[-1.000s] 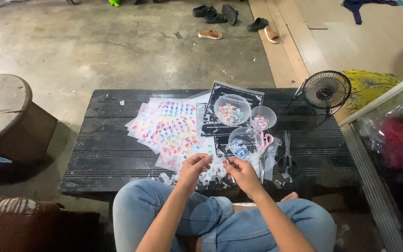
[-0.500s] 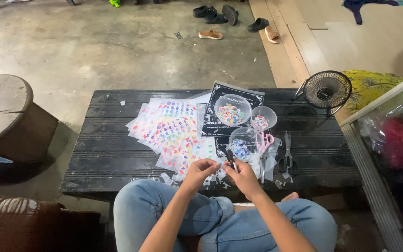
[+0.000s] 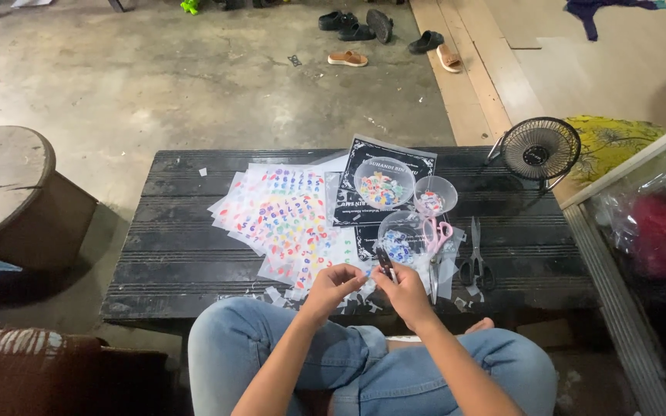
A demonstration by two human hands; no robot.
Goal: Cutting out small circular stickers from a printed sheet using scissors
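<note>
Sitting cross-legged at the near edge of a low dark slatted surface [image 3: 179,254], the person keeps everything within a short reach, which seems the reason the work is crowded toward the front. Off to the far right a small fan [image 3: 539,149] stands tilted toward the seat, probably for air. Spread flat in overlapping layers, the sticker sheets [image 3: 283,219] cover the middle, so each coloured piece shows at a glance. Beyond them lies a black card [image 3: 383,158] carrying a clear bowl [image 3: 383,183] of coloured bits; two smaller bowls [image 3: 435,196] sit just beside it, apparently to keep sorted pieces apart. Pink scissors [image 3: 435,235] rest across the nearest bowl, and dark scissors [image 3: 475,262] lie flat to the right, both handy to the right hand [image 3: 406,291]. That hand pinches a small dark tool [image 3: 385,262], upright; what kind I cannot tell. The left hand [image 3: 333,285] is curled, fingertips drawn together close beside it, seemingly pinching a tiny piece too small to make out. Paper scraps [image 3: 348,302] lie under both hands at the surface's edge.
</note>
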